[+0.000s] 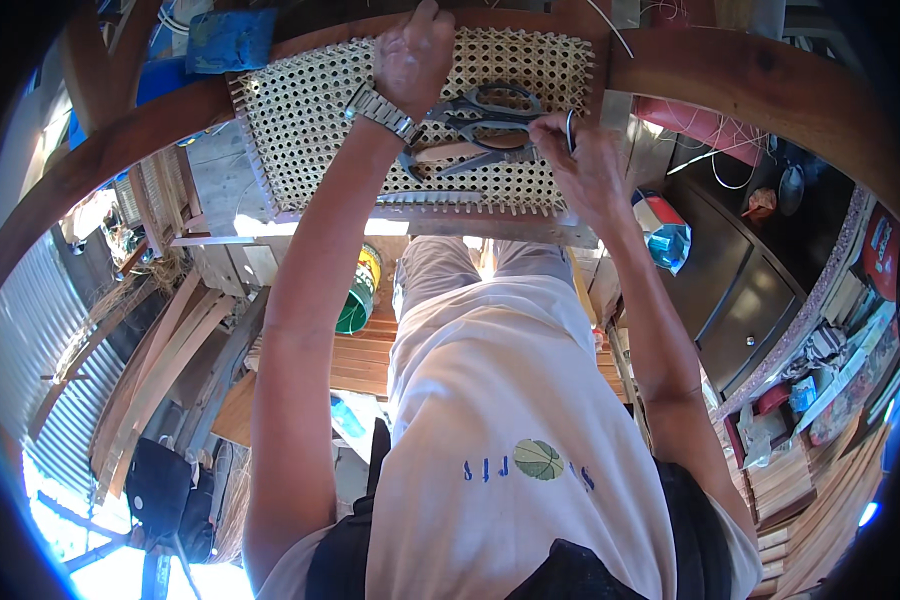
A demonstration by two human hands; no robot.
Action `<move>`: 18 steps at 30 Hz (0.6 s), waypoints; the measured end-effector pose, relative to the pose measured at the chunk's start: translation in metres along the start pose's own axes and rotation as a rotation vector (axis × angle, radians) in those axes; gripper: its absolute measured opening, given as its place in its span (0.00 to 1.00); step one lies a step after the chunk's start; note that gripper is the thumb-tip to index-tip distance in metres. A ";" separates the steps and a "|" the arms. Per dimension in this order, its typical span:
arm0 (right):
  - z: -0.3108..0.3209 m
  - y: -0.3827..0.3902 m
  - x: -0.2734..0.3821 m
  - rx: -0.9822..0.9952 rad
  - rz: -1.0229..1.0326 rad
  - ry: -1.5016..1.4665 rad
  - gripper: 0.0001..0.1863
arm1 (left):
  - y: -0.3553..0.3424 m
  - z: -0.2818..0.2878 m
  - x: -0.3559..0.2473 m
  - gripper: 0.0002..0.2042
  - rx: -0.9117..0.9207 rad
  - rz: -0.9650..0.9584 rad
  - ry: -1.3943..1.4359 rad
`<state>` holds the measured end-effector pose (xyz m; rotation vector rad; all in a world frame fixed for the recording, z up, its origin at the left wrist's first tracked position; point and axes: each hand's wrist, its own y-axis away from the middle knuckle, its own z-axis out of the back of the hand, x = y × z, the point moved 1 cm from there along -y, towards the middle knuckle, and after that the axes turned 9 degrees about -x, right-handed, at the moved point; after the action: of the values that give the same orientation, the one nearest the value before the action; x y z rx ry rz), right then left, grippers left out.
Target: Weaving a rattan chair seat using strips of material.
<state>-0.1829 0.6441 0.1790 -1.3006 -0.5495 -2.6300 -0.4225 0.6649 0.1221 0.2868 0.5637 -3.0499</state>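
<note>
A panel of cane webbing point(300, 125) with frayed edges sits in a wooden frame. My left hand point(415, 65), wrist in a steel watch, is closed at the panel's top edge; what its fingers hold is hidden. Scissors with dark handles point(500, 135) and a wooden-handled tool point(448, 151) lie on the weave, with a long thin tool point(425, 197) along the lower part. My right hand point(587, 165) is closed just right of the scissors, around something thin and curved that I cannot make out.
Wooden beams point(730, 75) flank the panel. A blue object point(228, 42) sits top left, loose strands point(720, 165) hang right. Below are a green-and-yellow bucket point(355, 305) and slatted wood point(355, 360); a dark cabinet point(720, 290) stands right, leaning boards point(170, 380) left.
</note>
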 end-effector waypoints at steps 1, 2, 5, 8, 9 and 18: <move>0.000 0.002 0.005 -0.002 0.001 0.000 0.15 | -0.007 0.013 -0.006 0.09 0.011 -0.024 0.059; -0.001 0.004 0.010 0.010 -0.121 -0.074 0.15 | -0.004 0.013 -0.004 0.09 0.007 -0.023 0.054; -0.002 0.001 0.018 0.045 -0.275 -0.097 0.17 | 0.014 0.012 0.005 0.08 -0.256 0.004 0.268; -0.005 0.001 0.008 0.046 -0.107 0.117 0.19 | 0.024 0.010 0.006 0.14 -0.212 -0.068 0.204; -0.006 0.000 0.005 0.025 0.099 0.273 0.19 | 0.024 0.010 0.003 0.16 -0.148 -0.095 0.146; -0.023 -0.037 0.001 0.031 0.203 0.127 0.13 | 0.033 0.021 0.003 0.23 -0.020 -0.165 0.039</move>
<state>-0.2113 0.6693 0.1578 -1.1078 -0.4140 -2.5045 -0.4269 0.6266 0.1292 0.3152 0.6518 -3.2006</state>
